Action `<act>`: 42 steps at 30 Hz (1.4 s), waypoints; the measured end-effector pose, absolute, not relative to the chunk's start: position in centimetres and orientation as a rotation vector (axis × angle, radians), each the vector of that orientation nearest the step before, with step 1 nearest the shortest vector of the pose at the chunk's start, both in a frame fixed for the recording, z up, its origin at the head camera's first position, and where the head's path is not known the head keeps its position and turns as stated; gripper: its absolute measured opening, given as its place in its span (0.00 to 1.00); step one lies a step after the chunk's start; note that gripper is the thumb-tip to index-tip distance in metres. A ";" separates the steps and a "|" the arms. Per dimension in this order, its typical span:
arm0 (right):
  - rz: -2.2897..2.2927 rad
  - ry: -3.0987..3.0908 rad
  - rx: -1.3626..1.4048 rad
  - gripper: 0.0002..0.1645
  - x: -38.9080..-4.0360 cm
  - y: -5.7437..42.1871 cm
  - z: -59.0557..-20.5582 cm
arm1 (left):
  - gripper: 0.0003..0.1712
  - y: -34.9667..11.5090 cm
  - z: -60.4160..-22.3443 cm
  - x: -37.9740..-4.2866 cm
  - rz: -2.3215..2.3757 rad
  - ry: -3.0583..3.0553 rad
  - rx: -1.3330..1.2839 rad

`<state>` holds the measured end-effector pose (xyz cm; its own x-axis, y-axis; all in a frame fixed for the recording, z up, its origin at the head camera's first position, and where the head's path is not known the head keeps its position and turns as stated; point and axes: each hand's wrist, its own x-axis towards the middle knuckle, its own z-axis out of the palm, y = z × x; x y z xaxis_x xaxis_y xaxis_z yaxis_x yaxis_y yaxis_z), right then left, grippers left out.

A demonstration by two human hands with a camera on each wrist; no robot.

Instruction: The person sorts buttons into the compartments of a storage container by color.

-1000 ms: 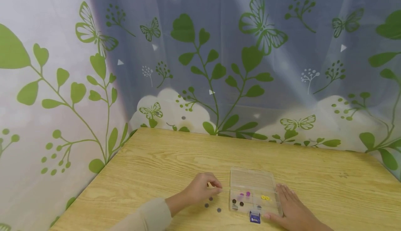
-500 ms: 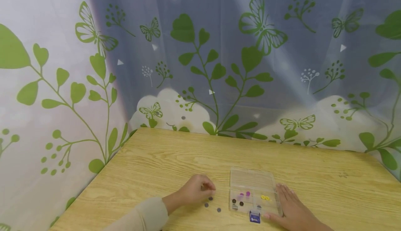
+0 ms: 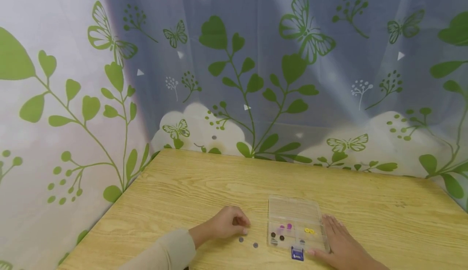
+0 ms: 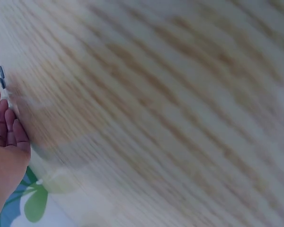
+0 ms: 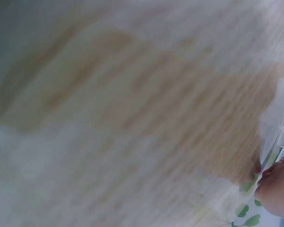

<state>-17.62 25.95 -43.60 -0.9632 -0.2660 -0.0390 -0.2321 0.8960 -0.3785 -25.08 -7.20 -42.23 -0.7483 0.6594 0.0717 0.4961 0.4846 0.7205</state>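
Note:
Near the table's front, my left hand (image 3: 231, 223) reaches down beside small dark grey discs, thumb and fingertips low over the wood. Two discs (image 3: 248, 242) lie in front of it in the head view. Another disc (image 4: 3, 83) is close to the fingertips in the left wrist view; contact is unclear. To the right sits a clear divided plastic box (image 3: 292, 208), with its blue latch (image 3: 297, 253) at the front. Purple pieces (image 3: 289, 226), yellow rings (image 3: 309, 231) and dark discs (image 3: 282, 238) are in it. My right hand (image 3: 341, 241) rests against its right side, fingers straight, thumb at the front corner.
A wood-grain table (image 3: 204, 180) spreads around the box. Behind it and along the left hang cloths (image 3: 256, 119) printed with green leaves and butterflies. A faint small mark (image 3: 401, 204) shows on the table at the right.
My left hand has drawn back left from beside the box and come down over the nearest dark disc, which it now hides in the head view. The right hand and box have stayed put.

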 end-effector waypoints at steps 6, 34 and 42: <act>-0.578 2.977 -0.398 0.62 -17.7 26.0 -43.7 | 0.08 -7.3 -42.2 -25.1 1.132 2.479 0.970; -0.580 2.996 -0.389 0.61 -17.7 26.0 -43.9 | 0.03 -7.3 -42.6 -24.9 1.187 2.447 0.976; -0.560 3.013 -0.406 0.61 -17.7 26.0 -43.9 | 0.05 -7.2 -42.5 -24.8 1.198 2.445 0.950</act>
